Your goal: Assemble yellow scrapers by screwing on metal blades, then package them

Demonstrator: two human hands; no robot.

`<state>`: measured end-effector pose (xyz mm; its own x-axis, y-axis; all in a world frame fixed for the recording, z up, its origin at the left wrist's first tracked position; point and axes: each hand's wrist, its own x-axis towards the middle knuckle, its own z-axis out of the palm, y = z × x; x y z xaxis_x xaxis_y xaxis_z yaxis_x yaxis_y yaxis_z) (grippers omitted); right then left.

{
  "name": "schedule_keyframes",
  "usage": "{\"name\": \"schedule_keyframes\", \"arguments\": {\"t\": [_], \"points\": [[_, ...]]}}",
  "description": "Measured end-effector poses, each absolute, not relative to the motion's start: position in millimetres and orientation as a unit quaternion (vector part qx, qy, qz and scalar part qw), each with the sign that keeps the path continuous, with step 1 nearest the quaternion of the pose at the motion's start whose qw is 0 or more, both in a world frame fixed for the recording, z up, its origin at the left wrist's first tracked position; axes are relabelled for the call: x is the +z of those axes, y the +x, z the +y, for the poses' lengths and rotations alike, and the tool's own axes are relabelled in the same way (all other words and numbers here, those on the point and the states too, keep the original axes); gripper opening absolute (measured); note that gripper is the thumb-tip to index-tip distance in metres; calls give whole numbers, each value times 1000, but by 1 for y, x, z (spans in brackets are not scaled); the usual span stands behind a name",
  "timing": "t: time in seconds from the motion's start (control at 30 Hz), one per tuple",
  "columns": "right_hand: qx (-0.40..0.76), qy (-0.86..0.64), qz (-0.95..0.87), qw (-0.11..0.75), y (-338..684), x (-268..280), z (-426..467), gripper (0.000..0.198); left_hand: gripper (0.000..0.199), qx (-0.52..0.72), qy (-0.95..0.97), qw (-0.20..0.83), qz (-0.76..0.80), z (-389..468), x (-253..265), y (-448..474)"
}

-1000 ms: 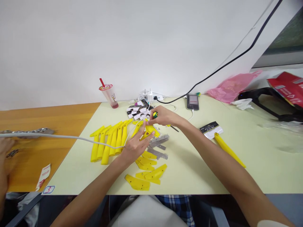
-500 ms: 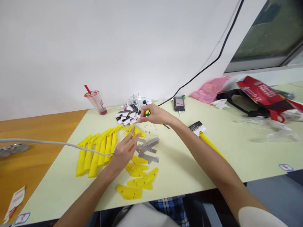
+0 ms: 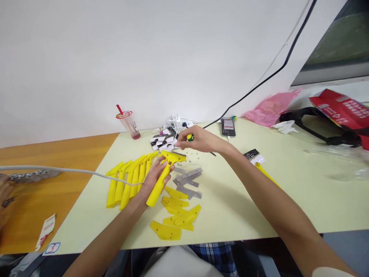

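Note:
My left hand is closed around a yellow scraper, its wide head pointing away and its handle slanting down toward me. Just above the head is my right hand, fingertips bent together. A screwdriver with a yellow-and-green handle is tucked in that hand, its shaft sticking out behind; whether the fingertips also pinch something small, I cannot tell. Tiny screws lie scattered below the right hand. Grey metal blades and several yellow cover plates lie to the right of and below the left hand.
Several yellow handles lie in a row at left, with a white cable crossing over. Behind are cards, a drink cup and a phone. A carded scraper lies right. Another person's hand shows at the left edge.
My left hand has gone from fingers resting over yellow parts to gripping a scraper with its handle toward me. The right hand keeps the screwdriver. The whole view has shifted left.

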<state>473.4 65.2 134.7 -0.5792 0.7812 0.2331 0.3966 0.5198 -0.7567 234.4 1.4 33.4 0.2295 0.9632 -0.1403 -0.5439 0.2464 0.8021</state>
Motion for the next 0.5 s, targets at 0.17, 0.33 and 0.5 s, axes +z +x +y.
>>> {"name": "schedule_keyframes", "arguments": {"t": [0.17,0.33,0.5], "points": [[325,-371,-825,276,474,134,66,29,45,512,219,779,288,-5,43,235],[298,-390,-826,278,472,138,61,26,38,514,184,787,287,-8,48,234],[302,-404,-825,255,474,143,57,23,30,515,167,791,286,-9,48,234]]}}
